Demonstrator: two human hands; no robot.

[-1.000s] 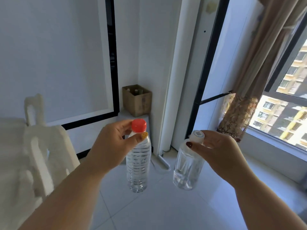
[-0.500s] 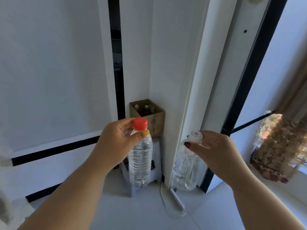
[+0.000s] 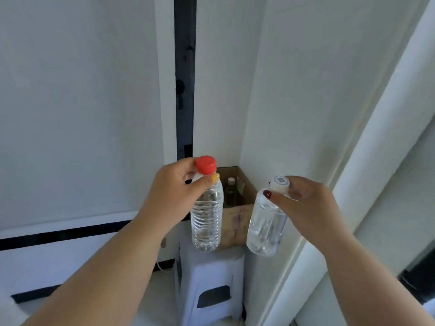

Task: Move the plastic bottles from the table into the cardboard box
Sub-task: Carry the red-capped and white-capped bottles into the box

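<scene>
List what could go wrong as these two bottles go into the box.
1. Each hand, left and right, pinches its bottle only at the neck, so the red-capped bottle or the white-capped bottle may slip.
2. The cardboard box already holds bottles, so space looks tight.
3. It sits on a small stool; a hard drop might shift it.

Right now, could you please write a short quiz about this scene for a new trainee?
1. True or false: the left hand holds the red-capped bottle by its neck.
2. What does the cardboard box stand on? A) the floor B) a white plastic stool C) a chair
3. Fill in: the right hand holds a clear bottle with a ____ cap.

Key: 1 true; 2 B; 3 white. At least one bottle already stands in the box.
</scene>
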